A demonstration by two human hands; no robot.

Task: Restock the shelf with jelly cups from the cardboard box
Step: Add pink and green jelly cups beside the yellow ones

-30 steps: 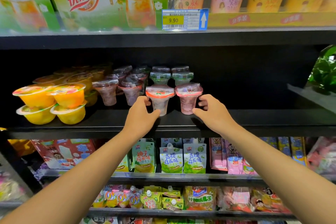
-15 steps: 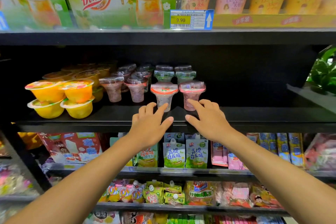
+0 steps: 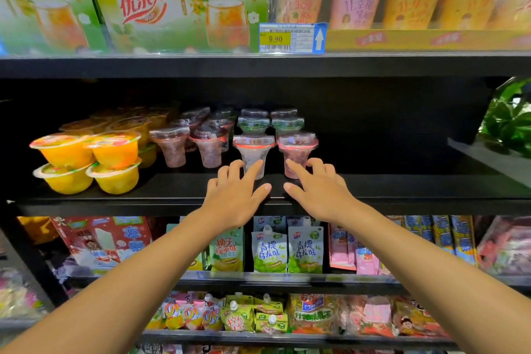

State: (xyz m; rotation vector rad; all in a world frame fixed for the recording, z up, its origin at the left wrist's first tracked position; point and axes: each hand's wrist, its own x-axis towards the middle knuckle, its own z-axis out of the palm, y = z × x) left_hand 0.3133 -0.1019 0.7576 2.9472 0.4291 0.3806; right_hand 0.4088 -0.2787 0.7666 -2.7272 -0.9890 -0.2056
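Note:
Two jelly cups stand upright side by side at the front of the black shelf [image 3: 402, 192]: a clear whitish cup [image 3: 253, 149] and a pink cup [image 3: 297, 149]. My left hand [image 3: 235, 195] hovers just in front of the whitish cup, fingers spread and straight, holding nothing. In front of the pink cup my right hand [image 3: 316, 190] does the same. Behind them stand green jelly cups [image 3: 254, 123] and purple jelly cups [image 3: 209, 146]. The cardboard box is out of view.
Stacked yellow fruit cups [image 3: 86, 161] fill the shelf's left end. The right part of the shelf is bare black board. A price tag [image 3: 291, 37] hangs on the shelf above, with drink boxes on it. Pouches [image 3: 270, 250] hang on the rows below. A green plant [image 3: 508, 118] is at right.
Both hands have let go of the two front cups and drawn back toward the shelf's front edge, fingers spread. The cups stay standing where they were set.

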